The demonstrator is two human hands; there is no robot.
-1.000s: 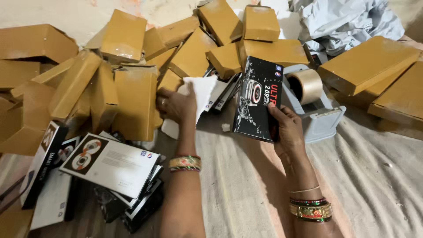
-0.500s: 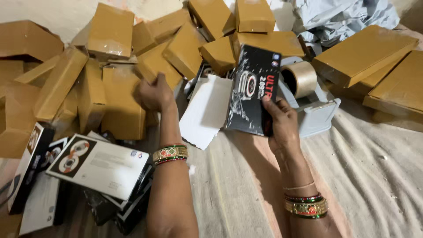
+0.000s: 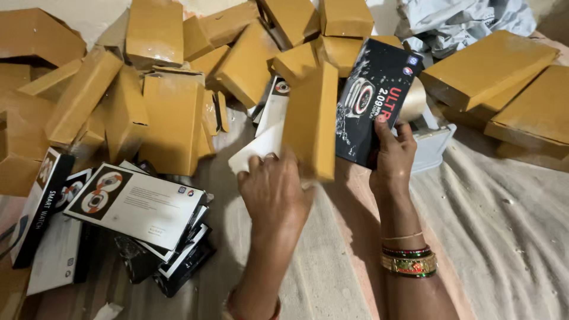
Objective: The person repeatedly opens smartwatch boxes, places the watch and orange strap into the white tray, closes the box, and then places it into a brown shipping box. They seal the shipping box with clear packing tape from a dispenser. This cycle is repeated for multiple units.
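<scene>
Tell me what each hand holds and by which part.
The left hand grips a tan cardboard box by its lower end, held upright. The right hand holds a black printed box by its lower right corner, thumb on the front.

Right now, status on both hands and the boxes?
Left hand grips a tan box, upright. Right hand holds a black box, tilted beside it. Tan pile behind; tape roll partly hidden.

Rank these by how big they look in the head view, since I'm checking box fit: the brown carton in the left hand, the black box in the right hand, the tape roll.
1. brown carton and black box: alike, and both are raised toward the camera, so unsure.
2. tape roll, mostly hidden.
</scene>
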